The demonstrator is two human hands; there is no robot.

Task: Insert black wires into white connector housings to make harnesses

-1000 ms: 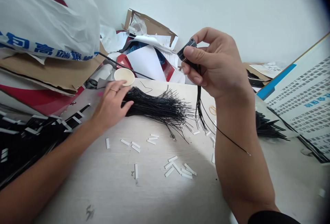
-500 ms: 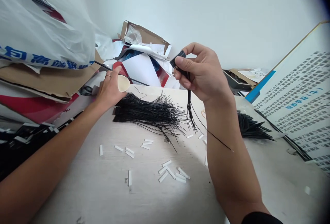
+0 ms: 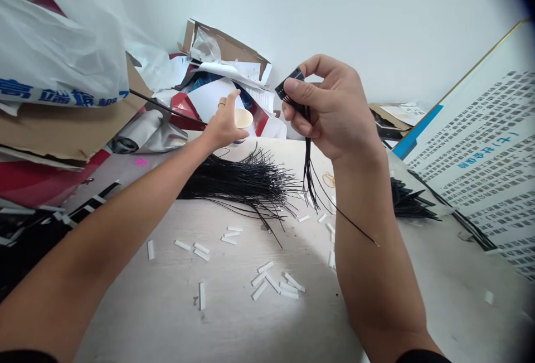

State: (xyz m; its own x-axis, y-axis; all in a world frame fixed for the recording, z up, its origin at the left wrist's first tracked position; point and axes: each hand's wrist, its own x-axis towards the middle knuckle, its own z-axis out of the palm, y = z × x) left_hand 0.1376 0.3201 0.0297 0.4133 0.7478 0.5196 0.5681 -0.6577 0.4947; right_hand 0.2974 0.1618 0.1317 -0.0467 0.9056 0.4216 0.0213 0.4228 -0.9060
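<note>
The small black multi-pin connector (image 3: pixel 290 82) sits pinched between the thumb and curled fingers of the right hand (image 3: pixel 334 107), raised above the far edge of the table. Its long axis tilts up and to the right, with its lower-left end sticking out past the thumb. The thumb covers part of its face, and its pins and fine detail are too small to make out. Thin black wires (image 3: pixel 308 176) leave the connector and hang down in a narrow bunch beside the right wrist, while one longer strand angles down and right across the forearm.

The left hand (image 3: pixel 223 124) is raised with its fingers extended and slightly apart, a ring on one finger. A paper cup (image 3: pixel 243 118) sits against the palm side, but whether the hand grips it cannot be told.

Below, a large fan of black wires (image 3: pixel 244 182) lies on the pale table (image 3: pixel 259 329), with loose white plastic strips (image 3: pixel 267 279) scattered nearer the person. A second wire bunch (image 3: pixel 412 204) lies beyond the right forearm. Crumpled cardboard (image 3: pixel 50 134), a white plastic bag (image 3: pixel 54 34), and a printed poster (image 3: pixel 472 168) frame the table.
</note>
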